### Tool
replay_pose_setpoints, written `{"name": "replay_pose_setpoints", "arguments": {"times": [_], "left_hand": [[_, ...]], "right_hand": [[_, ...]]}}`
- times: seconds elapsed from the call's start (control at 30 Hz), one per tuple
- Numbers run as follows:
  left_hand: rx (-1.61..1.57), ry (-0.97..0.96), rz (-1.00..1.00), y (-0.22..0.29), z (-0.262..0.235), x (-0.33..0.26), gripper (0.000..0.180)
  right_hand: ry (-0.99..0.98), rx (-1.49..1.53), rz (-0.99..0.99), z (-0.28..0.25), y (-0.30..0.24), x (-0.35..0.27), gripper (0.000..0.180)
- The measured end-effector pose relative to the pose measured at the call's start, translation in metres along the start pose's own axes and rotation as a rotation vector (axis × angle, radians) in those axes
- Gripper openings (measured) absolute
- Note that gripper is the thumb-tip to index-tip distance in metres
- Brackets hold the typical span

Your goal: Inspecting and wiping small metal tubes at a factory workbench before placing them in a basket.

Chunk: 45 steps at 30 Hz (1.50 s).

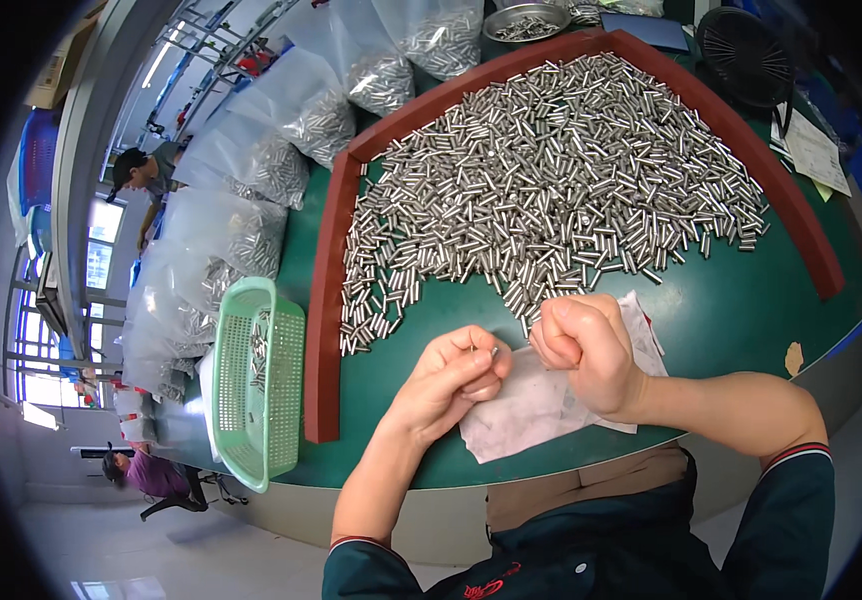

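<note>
Two hands (pixel 451 375) (pixel 586 345), one pin (pixel 484 352)

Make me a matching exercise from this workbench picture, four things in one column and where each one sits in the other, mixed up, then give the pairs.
Things:
1. green basket
2. metal pins
3. white cloth
4. clear bags

Places:
A. heaped inside the red-brown frame
B. under the two hands
C. outside the frame, at the table's left edge
D. lined up along the far left, filled with pins

Pairs: 1-C, 2-A, 3-B, 4-D
</note>
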State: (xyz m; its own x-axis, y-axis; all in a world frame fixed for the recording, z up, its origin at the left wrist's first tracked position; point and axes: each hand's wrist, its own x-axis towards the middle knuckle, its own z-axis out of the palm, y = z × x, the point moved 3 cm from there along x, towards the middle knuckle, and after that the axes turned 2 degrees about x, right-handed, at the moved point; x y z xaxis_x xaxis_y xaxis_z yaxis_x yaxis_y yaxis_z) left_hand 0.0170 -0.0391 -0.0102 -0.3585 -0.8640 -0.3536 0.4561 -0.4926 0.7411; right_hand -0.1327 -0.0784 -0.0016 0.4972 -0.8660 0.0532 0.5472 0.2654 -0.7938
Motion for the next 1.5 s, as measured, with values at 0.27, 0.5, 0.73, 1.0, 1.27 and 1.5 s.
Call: {"name": "replay_pose_setpoints", "arguments": {"times": [0.27,0.5,0.73,1.0,1.27,1.5], "left_hand": [[-0.037,0.083,0.042,0.006,-0.007,0.006,0.017],[0.012,0.174,0.233,0.023,-0.028,0.006,0.031],[1.419,0.746,0.591,0.045,-0.047,0.015,0.012],[1.627,0.681,0.574,0.045,-0.039,0.023,0.008],[-0.18,0.039,0.279,0.036,-0.04,0.014,0.012],[-0.077,0.155,0.252,0.031,-0.038,0.014,0.005]], "right_hand": [[-0.001,0.043,0.033,0.002,-0.001,0.004,0.034],[0.002,0.062,0.064,0.001,-0.002,0.005,0.035],[0.015,0.049,0.071,0.002,-0.001,0.005,0.036],[0.038,0.01,0.038,0.002,-0.002,0.008,0.035],[0.012,0.067,0.077,-0.001,-0.001,0.007,0.034],[0.012,0.063,0.083,0.004,-0.004,0.007,0.034]]}}
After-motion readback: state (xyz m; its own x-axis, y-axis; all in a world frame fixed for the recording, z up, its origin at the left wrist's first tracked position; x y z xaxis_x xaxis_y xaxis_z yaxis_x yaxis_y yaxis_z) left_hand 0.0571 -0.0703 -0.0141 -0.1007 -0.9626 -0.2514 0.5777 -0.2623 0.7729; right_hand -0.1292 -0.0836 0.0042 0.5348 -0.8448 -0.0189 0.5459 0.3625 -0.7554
